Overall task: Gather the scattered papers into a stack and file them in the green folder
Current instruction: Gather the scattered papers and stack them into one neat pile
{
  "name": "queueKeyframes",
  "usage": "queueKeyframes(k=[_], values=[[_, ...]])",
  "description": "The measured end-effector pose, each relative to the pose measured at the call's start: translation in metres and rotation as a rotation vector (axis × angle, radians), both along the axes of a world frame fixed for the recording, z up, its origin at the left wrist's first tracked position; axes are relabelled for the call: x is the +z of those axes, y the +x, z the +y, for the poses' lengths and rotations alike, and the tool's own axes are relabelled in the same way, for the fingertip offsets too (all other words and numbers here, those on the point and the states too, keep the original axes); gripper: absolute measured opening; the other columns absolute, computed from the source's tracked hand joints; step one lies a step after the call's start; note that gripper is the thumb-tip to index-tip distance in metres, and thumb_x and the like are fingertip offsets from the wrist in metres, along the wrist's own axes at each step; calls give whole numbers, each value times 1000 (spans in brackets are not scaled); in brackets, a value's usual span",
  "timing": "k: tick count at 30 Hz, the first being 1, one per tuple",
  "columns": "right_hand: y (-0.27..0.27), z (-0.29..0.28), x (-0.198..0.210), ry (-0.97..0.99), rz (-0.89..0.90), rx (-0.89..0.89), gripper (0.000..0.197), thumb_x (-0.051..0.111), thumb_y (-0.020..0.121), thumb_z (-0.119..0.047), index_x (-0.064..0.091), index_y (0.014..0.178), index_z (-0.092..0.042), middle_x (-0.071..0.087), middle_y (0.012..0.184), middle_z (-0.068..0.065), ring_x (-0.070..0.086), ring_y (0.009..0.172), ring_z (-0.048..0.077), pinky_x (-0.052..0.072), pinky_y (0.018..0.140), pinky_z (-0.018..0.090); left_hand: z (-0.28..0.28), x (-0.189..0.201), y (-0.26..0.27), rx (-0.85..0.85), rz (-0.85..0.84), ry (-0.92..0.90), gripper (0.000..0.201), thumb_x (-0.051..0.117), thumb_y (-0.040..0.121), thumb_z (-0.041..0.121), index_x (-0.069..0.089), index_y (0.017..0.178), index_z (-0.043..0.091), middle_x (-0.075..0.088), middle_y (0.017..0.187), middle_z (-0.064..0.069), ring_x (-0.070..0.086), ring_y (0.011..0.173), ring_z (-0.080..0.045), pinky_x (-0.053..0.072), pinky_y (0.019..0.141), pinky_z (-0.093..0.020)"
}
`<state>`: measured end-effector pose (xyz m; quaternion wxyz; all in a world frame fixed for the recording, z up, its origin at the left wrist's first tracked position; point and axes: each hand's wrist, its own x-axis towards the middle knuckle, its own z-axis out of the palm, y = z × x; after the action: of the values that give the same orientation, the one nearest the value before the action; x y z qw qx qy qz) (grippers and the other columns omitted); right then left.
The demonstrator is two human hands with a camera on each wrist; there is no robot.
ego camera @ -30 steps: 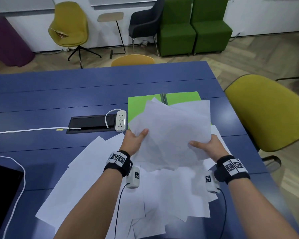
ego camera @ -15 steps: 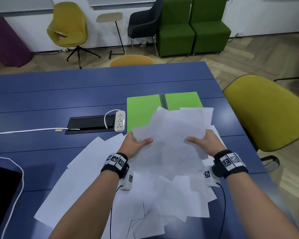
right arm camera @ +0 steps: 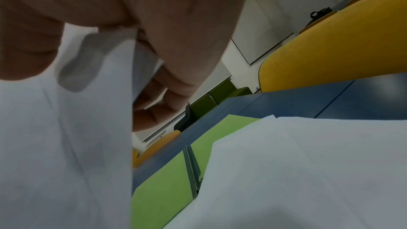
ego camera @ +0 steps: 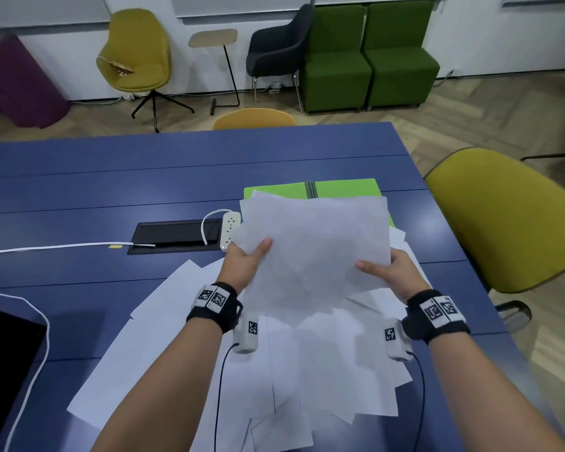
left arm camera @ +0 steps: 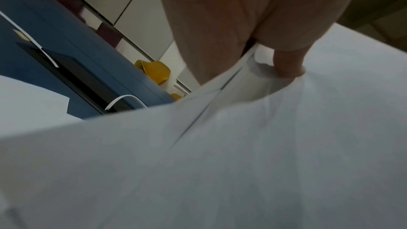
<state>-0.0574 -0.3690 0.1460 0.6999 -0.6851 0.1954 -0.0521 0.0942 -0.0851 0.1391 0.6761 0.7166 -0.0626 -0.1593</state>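
Paper stack (ego camera: 313,252) raised, squarer; both hands pinch side edges.

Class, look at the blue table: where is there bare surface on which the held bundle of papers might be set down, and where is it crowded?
Bare: the far table beyond the green folder and cable hatch, and the strip between white cable and loose sheets. Crowded: near edge, under both hands, where sheets overlap.

Papers (ego camera: 313,249): plain white, unprinted. Folder (ego camera: 343,188): bright green, grey spine strip down the middle. Surface (ego camera: 144,177): dark blue. Power strip (ego camera: 230,230): white, white cord. Cable hatch (ego camera: 173,234): black. Wristbands (ego camera: 214,305): black with black-and-white square marker tags. Chair at right edge (ego camera: 503,220): mustard yellow. Armchairs (ego camera: 366,57): dark green.
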Motion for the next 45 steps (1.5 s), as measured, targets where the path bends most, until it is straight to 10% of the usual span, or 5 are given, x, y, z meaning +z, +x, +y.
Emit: queueKeyframes(k=[11,19,27,32,45], values=[[6,6,-2,-95,-7,-56,17,82,76,-11,77,92,-14,78,92,0,74,88,20,57,80,36,11,5,-6,4,-44,-40,27,82,85,16,72,110,15,78,108,2,75,99,-11,58,82,-24],[9,10,1,-183,-12,-53,20,84,75,-11,75,93,-13,76,85,-12,72,76,1,52,64,13,16,-4,-8,13,-28,-2,30,84,83,18,74,110,10,78,107,-2,75,100,-19,59,92,-41],[18,14,22,-28,-137,-138,20,79,78,-1,75,95,-12,77,98,6,73,87,20,59,77,32,13,9,-5,-30,-118,-130,34,85,77,0,73,108,5,78,106,-5,74,97,-18,59,86,-30],[17,17,17,-170,-83,-121,13,64,94,-18,72,89,-9,75,74,-10,69,68,3,51,60,16,26,-39,-13,-79,-28,207,38,89,77,27,74,110,15,78,105,3,75,97,-13,60,80,-28],[39,-7,50,-619,-96,-59,17,61,97,-32,73,91,-21,73,87,-3,66,81,15,50,73,32,28,-56,-12,-109,-33,404,35,87,75,45,79,90,15,79,87,2,75,82,-15,62,76,-38]])
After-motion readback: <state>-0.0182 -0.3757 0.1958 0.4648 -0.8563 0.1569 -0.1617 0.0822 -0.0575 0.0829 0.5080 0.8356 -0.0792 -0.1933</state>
